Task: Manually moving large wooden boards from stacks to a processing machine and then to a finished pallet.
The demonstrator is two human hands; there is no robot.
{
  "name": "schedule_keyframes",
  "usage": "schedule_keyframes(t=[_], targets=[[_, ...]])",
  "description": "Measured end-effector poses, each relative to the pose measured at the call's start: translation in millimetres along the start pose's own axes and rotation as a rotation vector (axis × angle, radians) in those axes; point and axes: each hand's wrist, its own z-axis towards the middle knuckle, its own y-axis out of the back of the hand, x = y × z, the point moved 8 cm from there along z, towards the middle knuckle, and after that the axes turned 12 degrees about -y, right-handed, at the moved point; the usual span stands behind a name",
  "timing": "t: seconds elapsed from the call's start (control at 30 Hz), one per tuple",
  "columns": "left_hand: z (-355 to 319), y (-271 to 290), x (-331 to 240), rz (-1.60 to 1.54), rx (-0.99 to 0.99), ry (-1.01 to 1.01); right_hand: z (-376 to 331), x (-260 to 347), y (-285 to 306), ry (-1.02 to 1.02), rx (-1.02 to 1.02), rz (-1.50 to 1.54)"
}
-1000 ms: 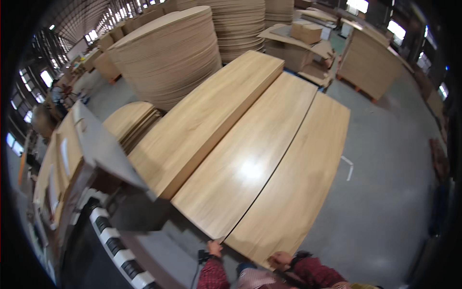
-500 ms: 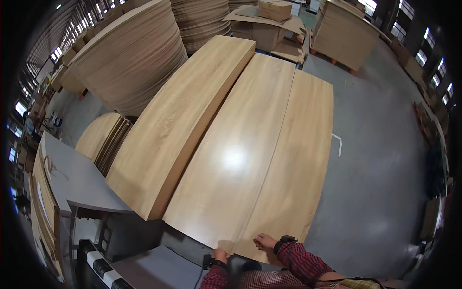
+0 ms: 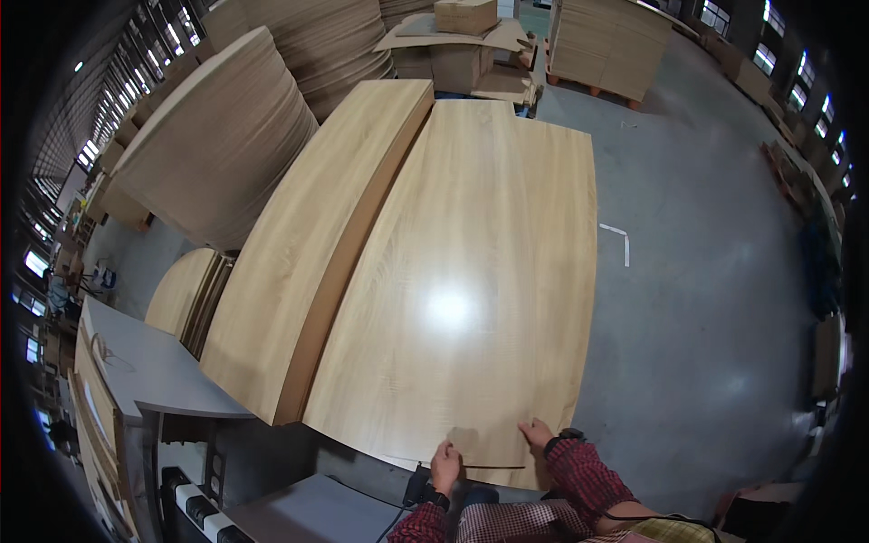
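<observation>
A long wood-grain panel (image 3: 434, 362) lies in front of me, its near edge close to my body. At that edge my left hand (image 3: 445, 469) is closed, the fingers curled around the board. My right hand (image 3: 538, 437) is closed on the panel near its right corner, with the fingers partly hidden. Under the panel's near right part, another wood-grain board (image 3: 561, 335) shows as a strip along the right and front. To the left stands a thicker stack of the same wood-grain boards (image 3: 317, 226), with a dark gap beside it.
Tall stacks of brown board (image 3: 217, 145) rise at the far left. Curved boards (image 3: 186, 290) lean near a grey table (image 3: 145, 353). Cardboard (image 3: 462, 59) is piled beyond the panels, and a palletised stack (image 3: 606, 50) stands at the far right. Grey floor (image 3: 697, 299) stretches along the right.
The panel has shifted right over the neighbouring board, and the seam between them is largely covered. Both hands have moved right and now grip the panel; the view has turned slightly.
</observation>
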Motion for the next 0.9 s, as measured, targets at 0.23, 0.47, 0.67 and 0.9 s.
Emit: schedule_keyframes(t=[0.23,0.47,0.67,0.9], targets=[[-13,-84,0,0.484,0.054,-0.521,27,-47,159,0.143,-0.045,-0.008],[-88,-236,30,0.305,0.352,-0.203,-36,-118,277,0.171,-0.056,-0.043],[-143,-326,0,0.299,0.676,-0.074,-137,-116,348,0.231,-0.251,-0.164],[-207,-366,-156,0.051,0.627,-0.175,-261,-46,338,0.595,-0.453,-0.434]])
